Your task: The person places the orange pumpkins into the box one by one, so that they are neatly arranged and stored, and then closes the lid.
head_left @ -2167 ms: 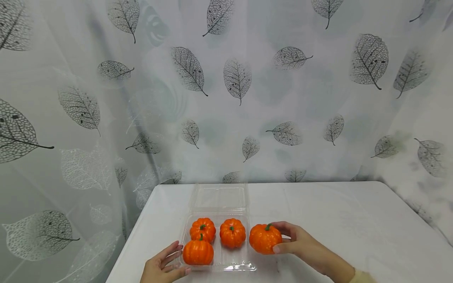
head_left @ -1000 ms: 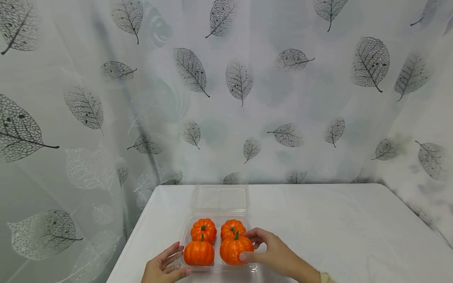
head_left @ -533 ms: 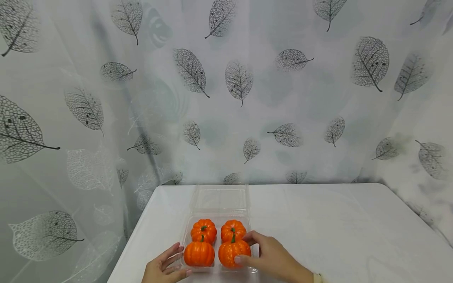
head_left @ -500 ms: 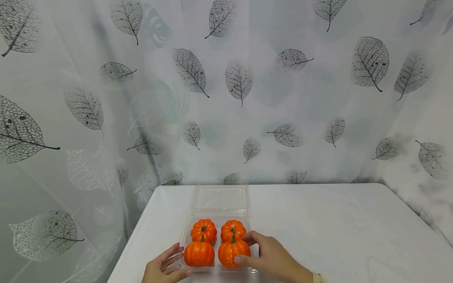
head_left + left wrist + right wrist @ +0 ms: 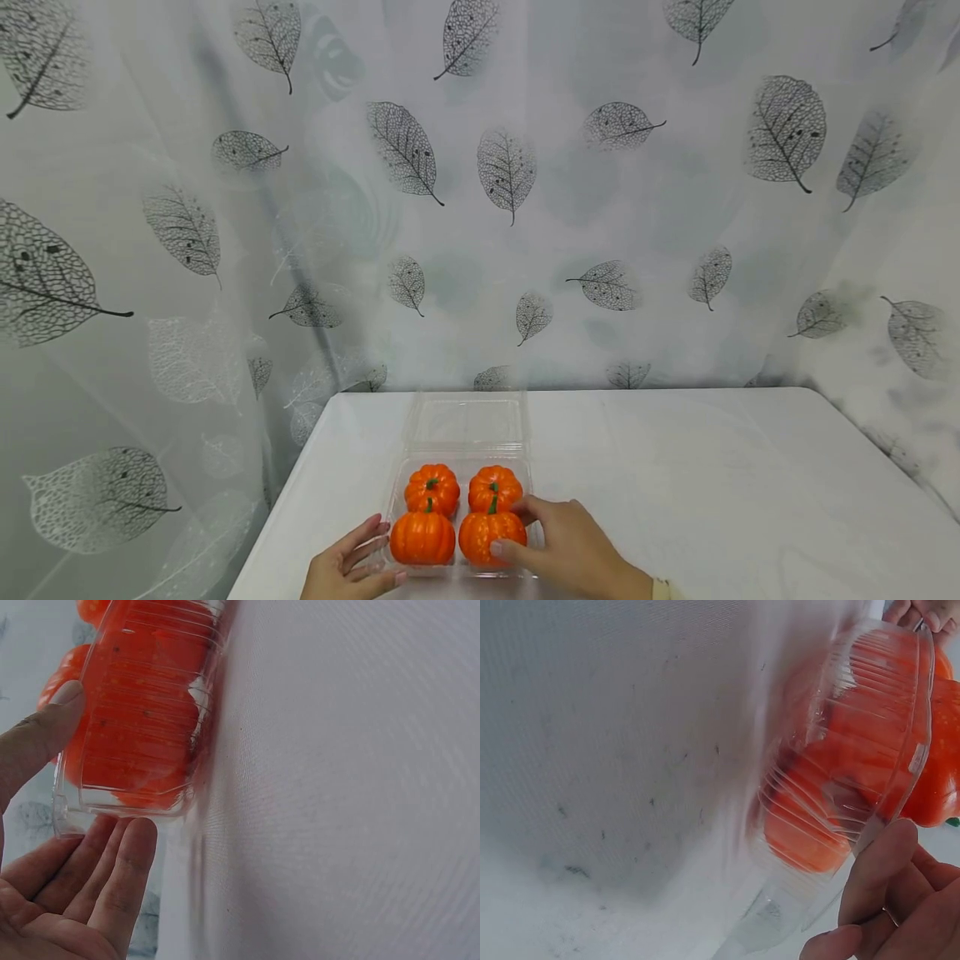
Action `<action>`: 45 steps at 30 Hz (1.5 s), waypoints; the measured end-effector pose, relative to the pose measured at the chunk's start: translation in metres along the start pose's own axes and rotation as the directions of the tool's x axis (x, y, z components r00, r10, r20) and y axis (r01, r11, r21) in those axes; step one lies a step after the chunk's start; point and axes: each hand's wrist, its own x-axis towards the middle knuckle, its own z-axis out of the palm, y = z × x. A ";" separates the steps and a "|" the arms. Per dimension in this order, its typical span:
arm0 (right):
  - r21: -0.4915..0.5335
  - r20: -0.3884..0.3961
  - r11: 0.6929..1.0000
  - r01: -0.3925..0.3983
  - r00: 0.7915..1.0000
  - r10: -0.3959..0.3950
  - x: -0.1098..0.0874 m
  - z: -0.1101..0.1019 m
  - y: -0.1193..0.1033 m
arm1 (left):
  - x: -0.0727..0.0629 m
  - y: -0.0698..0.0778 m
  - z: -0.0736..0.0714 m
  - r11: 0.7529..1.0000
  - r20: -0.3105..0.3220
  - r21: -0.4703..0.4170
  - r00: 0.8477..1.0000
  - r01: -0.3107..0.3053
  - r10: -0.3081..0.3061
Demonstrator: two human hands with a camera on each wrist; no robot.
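On the white table (image 5: 675, 467), toward its left side and close to the person, sits a clear plastic box (image 5: 463, 461) with its see-through lid (image 5: 468, 421) laid back beyond it, on the side away from the person. Four orange pumpkins with green stems fill it two by two: the back left pumpkin (image 5: 432, 492), the back right pumpkin (image 5: 498, 481), the front left pumpkin (image 5: 422, 542) and the front right pumpkin (image 5: 480, 537). The hands are apart, one at each side of the box. The right hand (image 5: 573, 542) grips the front right pumpkin, thumb across its front and fingers round the right and rear; that pumpkin is in the near right part of the box, stem up, though whether it rests fully on the bottom cannot be told. The left hand (image 5: 347, 562) is spread loosely about the near left corner, its fingers along the left wall and its thumb at the front edge, just beside the front left pumpkin. From the left wrist, the thumb shows by the rim and the fingers lie near the outside of the ribbed wall. A pale yellow sleeve (image 5: 663, 589) ends at the right wrist. Behind the table hangs a pale curtain (image 5: 637, 200) printed with dark, veined leaves.
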 end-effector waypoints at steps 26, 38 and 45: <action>-0.165 -0.170 0.986 0.038 0.983 -0.066 -0.003 0.002 -0.007 | -0.003 0.005 -0.003 1.000 0.006 0.006 1.000 0.011 -0.011; -0.106 -0.094 0.991 -0.078 0.993 0.068 0.002 -0.004 -0.015 | -0.001 0.002 -0.002 1.000 0.008 0.009 1.000 0.001 -0.001; 0.010 -0.048 0.990 -0.139 0.989 0.140 0.006 -0.008 -0.015 | -0.002 0.003 0.000 1.000 -0.018 0.015 1.000 0.004 -0.004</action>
